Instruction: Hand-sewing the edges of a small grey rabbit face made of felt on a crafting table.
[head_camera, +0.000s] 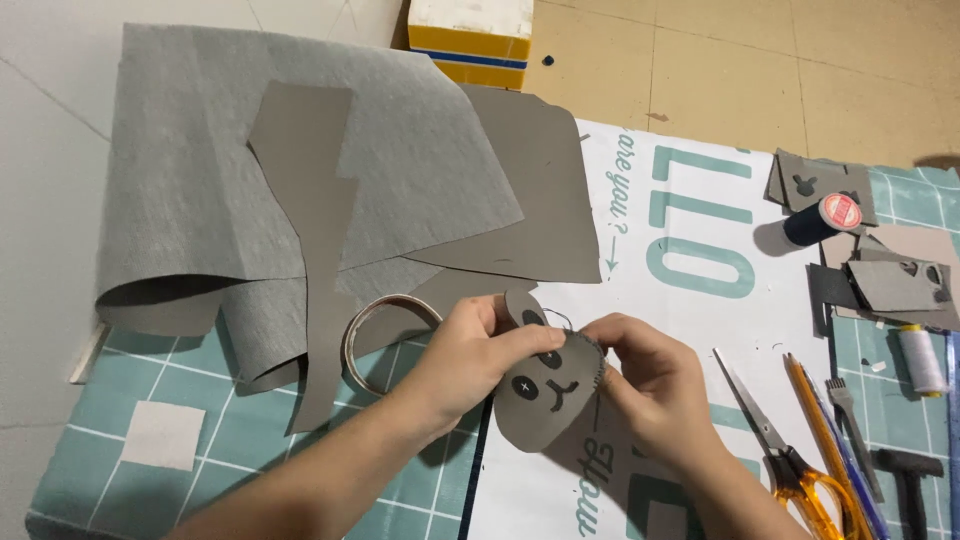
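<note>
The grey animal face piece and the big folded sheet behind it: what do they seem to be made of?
Animal face piece: looks like thin matte leather or leatherette, smooth, holding its cut shape, with dark stitching along one edge. Folded sheet: seemingly felt-like fabric, with a soft heathered surface and a limp rolled fold. Neither can be told for certain.
</note>
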